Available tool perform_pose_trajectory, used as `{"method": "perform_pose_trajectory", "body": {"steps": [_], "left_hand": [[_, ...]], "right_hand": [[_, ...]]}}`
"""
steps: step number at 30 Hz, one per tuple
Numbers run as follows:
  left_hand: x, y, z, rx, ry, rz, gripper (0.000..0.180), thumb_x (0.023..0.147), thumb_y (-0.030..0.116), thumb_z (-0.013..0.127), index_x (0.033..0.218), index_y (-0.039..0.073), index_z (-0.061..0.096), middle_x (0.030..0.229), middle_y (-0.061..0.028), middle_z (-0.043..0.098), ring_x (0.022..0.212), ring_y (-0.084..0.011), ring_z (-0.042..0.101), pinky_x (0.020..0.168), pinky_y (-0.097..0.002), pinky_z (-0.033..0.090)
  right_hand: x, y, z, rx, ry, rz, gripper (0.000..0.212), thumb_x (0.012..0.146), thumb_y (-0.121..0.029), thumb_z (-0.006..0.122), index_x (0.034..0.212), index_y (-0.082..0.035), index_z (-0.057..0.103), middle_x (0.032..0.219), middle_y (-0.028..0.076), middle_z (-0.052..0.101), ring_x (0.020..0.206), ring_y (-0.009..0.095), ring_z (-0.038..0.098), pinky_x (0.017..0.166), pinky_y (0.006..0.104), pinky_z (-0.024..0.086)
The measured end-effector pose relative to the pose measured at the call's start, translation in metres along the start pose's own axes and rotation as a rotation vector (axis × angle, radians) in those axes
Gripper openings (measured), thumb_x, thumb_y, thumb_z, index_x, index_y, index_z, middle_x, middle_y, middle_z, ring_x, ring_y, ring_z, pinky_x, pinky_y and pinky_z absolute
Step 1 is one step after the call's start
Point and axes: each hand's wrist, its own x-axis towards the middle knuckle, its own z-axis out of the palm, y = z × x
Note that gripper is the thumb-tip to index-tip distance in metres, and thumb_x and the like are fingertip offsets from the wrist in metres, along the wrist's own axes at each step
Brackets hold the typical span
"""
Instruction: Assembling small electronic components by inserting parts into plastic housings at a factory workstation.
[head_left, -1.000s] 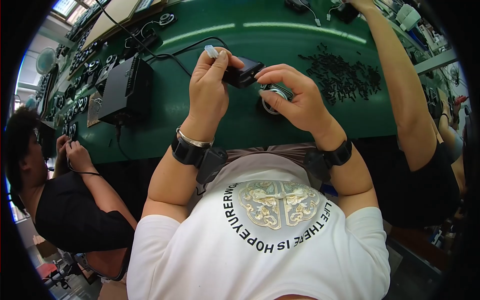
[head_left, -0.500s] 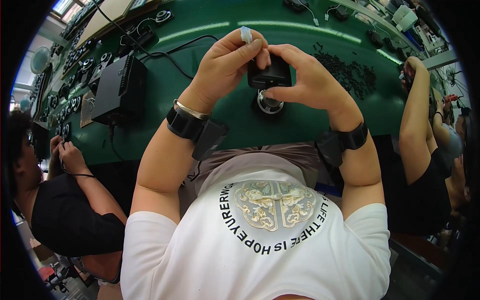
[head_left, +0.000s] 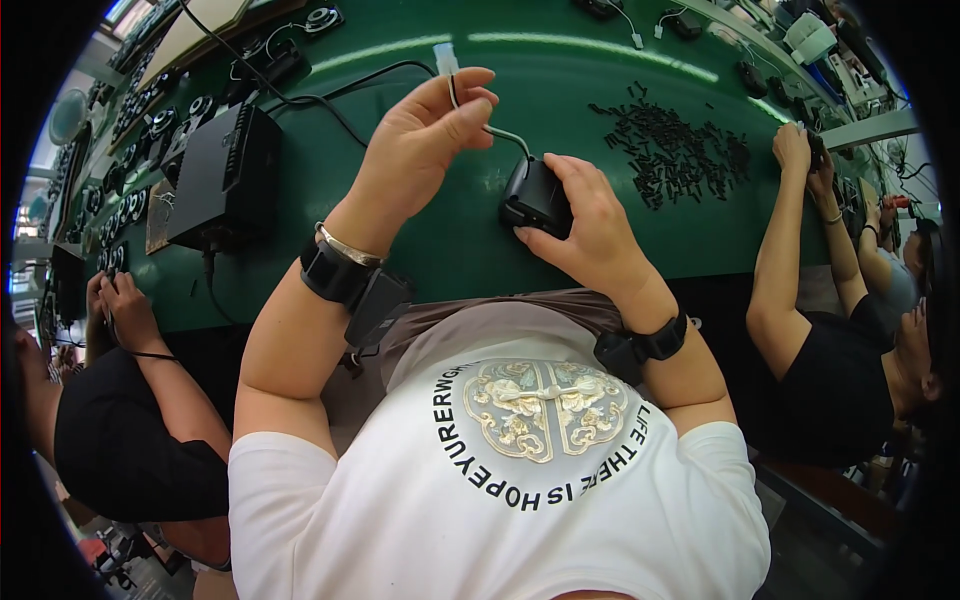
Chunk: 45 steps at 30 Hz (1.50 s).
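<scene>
My left hand (head_left: 425,140) pinches a thin cable (head_left: 507,133) between thumb and fingers. A white plug connector (head_left: 446,60) sticks up past the fingertips at its end. The cable runs right into the top of a small black plastic housing (head_left: 538,197). My right hand (head_left: 595,220) is closed round that housing, fingers along its far right side and thumb at its near edge. The housing is tilted just above or on the green table; I cannot tell which. Its underside is hidden, and no round speaker shows there.
A heap of small black pins (head_left: 670,150) lies right of my hands. On the left stands a black box-shaped device (head_left: 225,180) with a black cable (head_left: 335,95). Speaker parts (head_left: 322,18) line the far left. Co-workers sit on both sides, one hand (head_left: 792,150) at the right.
My left hand has moved left, drawing the plug away from the housing so the cable shows. The housing has turned and come lower; the round speaker below it is out of sight.
</scene>
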Motion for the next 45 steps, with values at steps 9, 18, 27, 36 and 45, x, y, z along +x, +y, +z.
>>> {"method": "perform_pose_trajectory", "body": {"steps": [9,18,27,36,45], "left_hand": [[-0.004,-0.039,-0.013,0.797,-0.281,-0.029,0.021,0.089,0.009,0.070,0.108,0.001,0.068,0.106,-0.0058,0.066,0.088,-0.0142,0.063,0.081,-0.0263,0.051],[-0.008,-0.034,-0.020,1.164,-0.526,0.269,0.068,0.072,0.017,0.082,0.133,0.006,0.053,0.120,-0.0105,0.062,0.119,-0.0303,0.052,0.106,-0.0410,0.038],[-0.008,-0.041,-0.006,1.366,-0.517,0.238,0.103,0.060,0.015,0.084,0.149,0.009,0.034,0.126,-0.0149,0.057,0.121,-0.0354,0.049,0.111,-0.0448,0.032],[-0.004,-0.042,-0.008,1.311,-0.567,0.217,0.104,0.058,0.013,0.082,0.149,0.008,0.033,0.122,-0.0138,0.060,0.120,-0.0353,0.050,0.112,-0.0448,0.030],[-0.006,-0.039,-0.006,1.321,-0.523,0.176,0.095,0.061,0.017,0.085,0.145,0.008,0.041,0.125,-0.0134,0.059,0.120,-0.0353,0.050,0.110,-0.0445,0.033]], "right_hand": [[-0.005,0.005,0.002,-0.031,0.026,-0.065,0.073,0.069,-0.017,0.082,0.133,0.002,0.052,0.130,0.019,0.055,0.120,0.036,0.053,0.102,0.0413,0.044],[-0.014,0.010,0.001,0.037,0.012,-0.016,0.074,0.068,-0.014,0.083,0.134,-0.001,0.053,0.132,0.019,0.055,0.123,0.035,0.051,0.103,0.0417,0.043],[-0.011,0.007,-0.004,-0.064,0.002,-0.030,0.073,0.066,-0.014,0.084,0.132,0.001,0.054,0.131,0.019,0.055,0.120,0.036,0.052,0.101,0.0428,0.044],[-0.011,0.011,-0.004,-0.102,0.010,-0.052,0.069,0.064,-0.019,0.083,0.126,0.000,0.057,0.122,0.016,0.058,0.114,0.036,0.054,0.097,0.0450,0.043],[-0.010,0.015,-0.006,-0.132,0.016,-0.088,0.072,0.064,-0.021,0.086,0.127,-0.001,0.057,0.123,0.016,0.059,0.112,0.035,0.055,0.095,0.0433,0.045]]}}
